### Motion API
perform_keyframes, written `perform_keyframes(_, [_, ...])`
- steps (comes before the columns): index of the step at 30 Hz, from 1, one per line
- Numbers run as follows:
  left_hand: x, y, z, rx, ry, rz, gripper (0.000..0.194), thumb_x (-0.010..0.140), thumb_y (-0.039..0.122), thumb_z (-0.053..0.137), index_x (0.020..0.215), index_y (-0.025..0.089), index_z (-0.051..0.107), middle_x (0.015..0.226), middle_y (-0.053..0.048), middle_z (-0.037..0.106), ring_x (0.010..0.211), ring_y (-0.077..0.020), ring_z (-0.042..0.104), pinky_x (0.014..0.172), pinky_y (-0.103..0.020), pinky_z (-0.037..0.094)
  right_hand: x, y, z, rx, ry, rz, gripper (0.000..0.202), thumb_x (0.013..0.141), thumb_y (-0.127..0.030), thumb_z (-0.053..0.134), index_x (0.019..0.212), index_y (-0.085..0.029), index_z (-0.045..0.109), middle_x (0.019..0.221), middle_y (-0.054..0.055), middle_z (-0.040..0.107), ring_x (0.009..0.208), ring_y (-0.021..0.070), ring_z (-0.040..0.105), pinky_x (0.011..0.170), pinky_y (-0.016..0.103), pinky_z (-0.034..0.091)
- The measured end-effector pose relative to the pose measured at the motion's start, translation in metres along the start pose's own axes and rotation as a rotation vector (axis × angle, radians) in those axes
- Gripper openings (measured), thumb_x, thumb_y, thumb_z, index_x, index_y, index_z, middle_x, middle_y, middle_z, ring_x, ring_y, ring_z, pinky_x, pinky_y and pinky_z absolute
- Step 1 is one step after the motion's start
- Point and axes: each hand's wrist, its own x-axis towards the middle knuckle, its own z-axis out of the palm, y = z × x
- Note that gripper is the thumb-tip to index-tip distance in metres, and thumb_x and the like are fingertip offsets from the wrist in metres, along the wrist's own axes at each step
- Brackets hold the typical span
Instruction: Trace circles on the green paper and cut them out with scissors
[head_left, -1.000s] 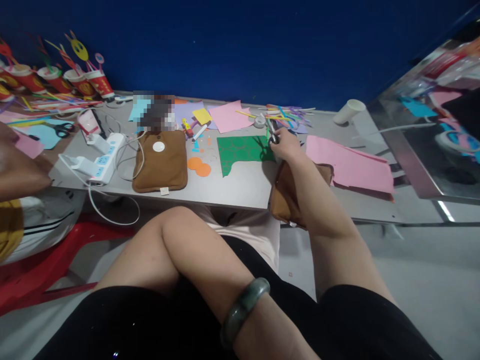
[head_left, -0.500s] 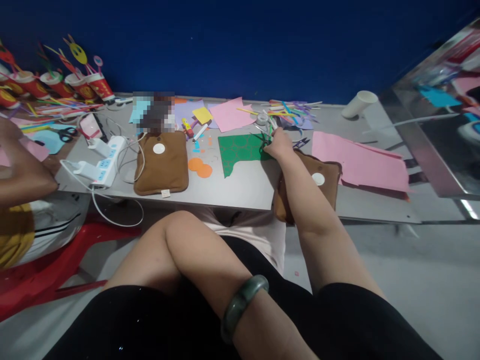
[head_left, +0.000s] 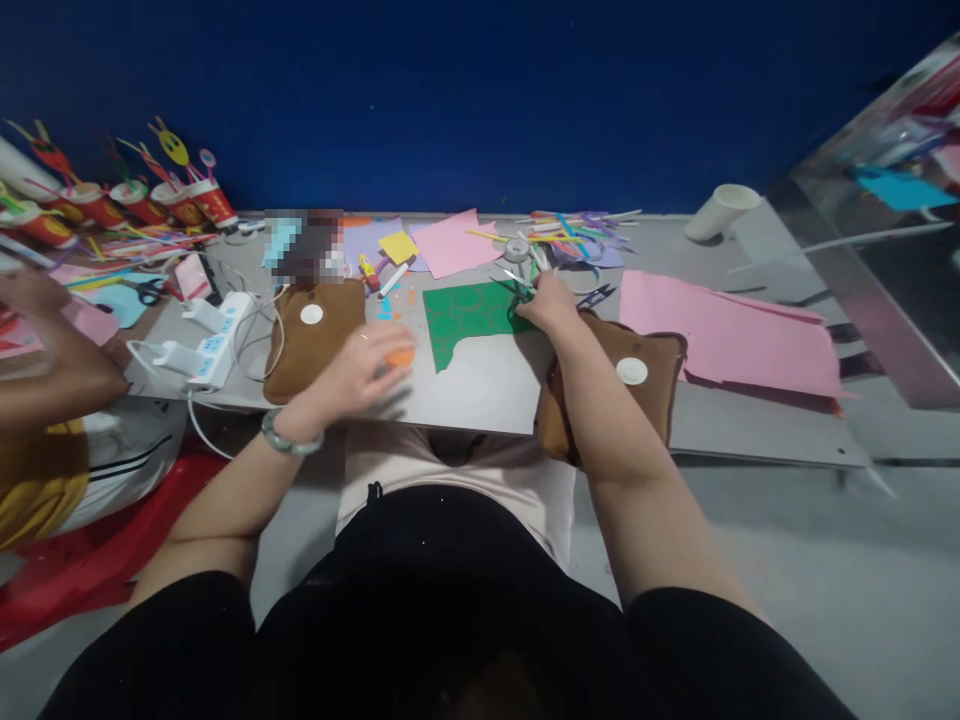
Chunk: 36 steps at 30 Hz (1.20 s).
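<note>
Your right hand (head_left: 550, 303) is closed around scissors (head_left: 520, 292) at the green paper's (head_left: 469, 318) right edge, mid-table. Your left hand (head_left: 365, 372), blurred with fingers loosely spread, hovers over orange paper circles (head_left: 402, 356) beside a brown pouch (head_left: 311, 335).

No legible text or labels anywhere

A craft room: coloured paper sheets (head_left: 726, 330), scissors (head_left: 147, 292) and decorated cups (head_left: 196, 200) (a long row) crowd the table (head_left: 487, 385).
</note>
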Motion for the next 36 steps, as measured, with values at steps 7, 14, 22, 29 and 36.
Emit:
perform_keyframes(7, [-0.015,-0.066,0.015,0.577,-0.106,-0.463,0.082,0.102,0.062,0.066,0.171,0.021,0.048,0.187,-0.023,0.019,0.168,-0.0600,0.019,0.129,-0.080,0.028,0.004,0.005,0.006,0.046,0.006,-0.049,0.070,0.079,-0.032,0.088,0.140,-0.009,0.062,0.135,0.023,0.070,0.128,0.0374,0.067,0.114,0.046,0.056])
perform_keyframes(14, [-0.032,-0.059,0.025,0.687,-0.035,-0.488,0.070,0.101,0.052,0.061,0.161,0.015,0.060,0.167,-0.026,0.048,0.148,-0.0534,0.048,0.116,-0.067,0.049,0.007,0.009,0.012,0.116,0.034,-0.060,0.062,0.072,-0.025,0.086,0.129,-0.015,0.067,0.114,0.015,0.074,0.113,0.0357,0.070,0.104,0.047,0.057])
perform_keyframes(22, [0.004,-0.040,-0.017,0.554,-0.296,-0.453,0.055,0.093,0.062,0.071,0.121,0.016,0.078,0.121,-0.020,0.072,0.111,-0.0445,0.073,0.098,-0.053,0.056,0.013,0.016,0.018,0.201,0.074,-0.101,0.056,0.065,-0.024,0.084,0.118,-0.020,0.067,0.105,0.009,0.073,0.102,0.0321,0.069,0.095,0.044,0.057])
perform_keyframes(29, [0.143,-0.051,-0.001,0.345,-0.124,-0.311,0.050,0.088,0.039,0.081,0.128,0.010,0.072,0.133,-0.023,0.074,0.126,-0.0413,0.068,0.100,-0.044,0.050,0.007,0.013,0.016,0.360,0.112,-0.061,0.039,0.068,-0.017,0.074,0.106,-0.022,0.066,0.094,0.006,0.074,0.097,0.0303,0.071,0.096,0.042,0.055])
perform_keyframes(36, [0.197,-0.080,0.025,0.148,-0.106,-0.254,0.049,0.050,0.032,0.101,0.078,0.022,0.062,0.091,-0.009,0.072,0.095,-0.0324,0.067,0.077,-0.036,0.046,0.011,0.014,0.017,0.592,0.184,-0.011,0.027,0.071,-0.017,0.071,0.097,-0.023,0.065,0.083,0.003,0.069,0.088,0.0260,0.068,0.098,0.043,0.054])
